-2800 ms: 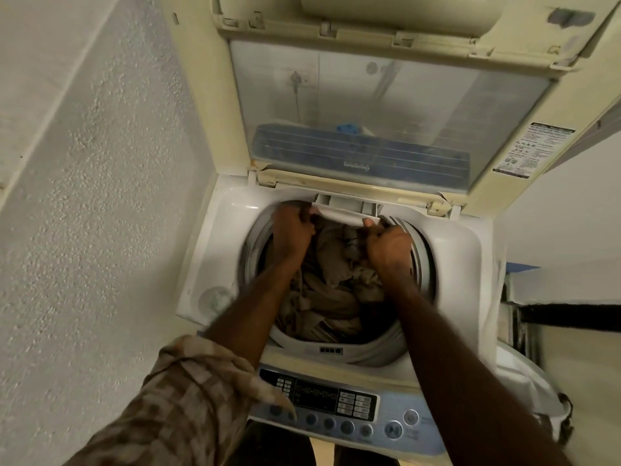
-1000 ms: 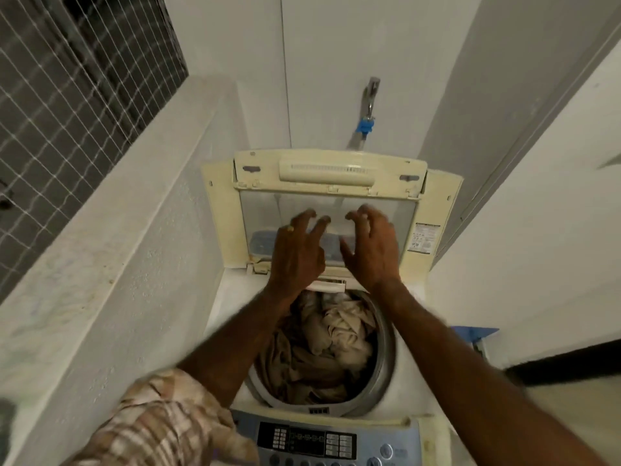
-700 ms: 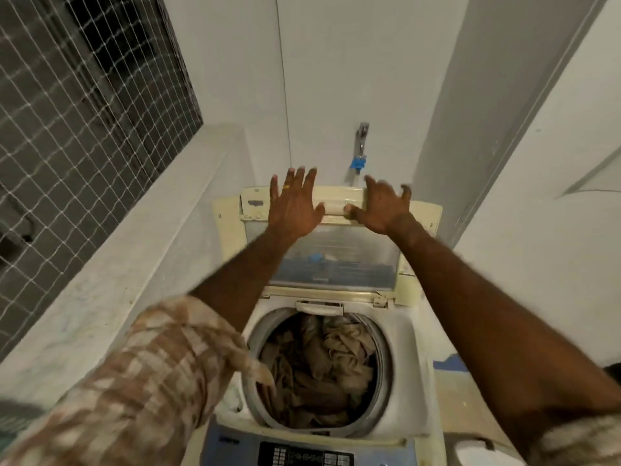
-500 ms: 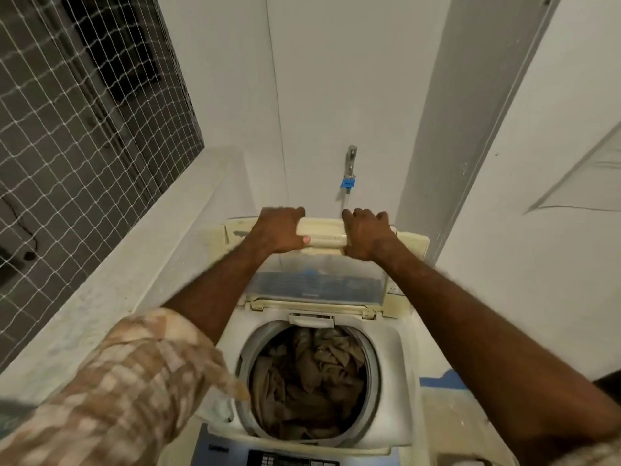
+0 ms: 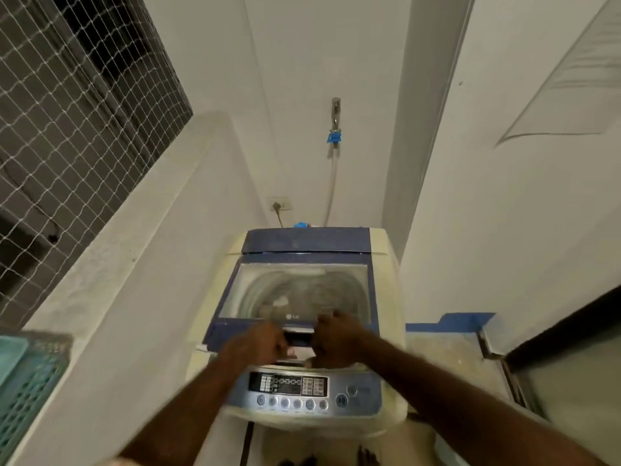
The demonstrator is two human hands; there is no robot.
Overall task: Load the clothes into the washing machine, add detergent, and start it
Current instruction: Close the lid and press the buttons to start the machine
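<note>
The cream and blue top-loading washing machine point(image 5: 386, 264) stands below me with its lid point(image 5: 295, 290) lying down flat. Through the lid's clear window the drum and pale clothes point(image 5: 279, 302) show faintly. My left hand point(image 5: 255, 344) and my right hand point(image 5: 336, 338) both grip the lid's handle point(image 5: 299, 334) at its front edge, fingers curled over it. The control panel point(image 5: 295, 391) with its display and row of round buttons sits just in front of my hands.
A teal laundry basket point(image 5: 23, 375) rests on the white ledge point(image 5: 100, 264) at the left, under a netted window point(image 5: 67, 95). A tap point(image 5: 335, 112) with a hose and a wall socket point(image 5: 279, 204) are behind the machine. A wall stands close on the right.
The lid stood upright with both hands on its top handle; it has swung down onto the machine. My hands came down and toward me with it. The clothes are now under the lid.
</note>
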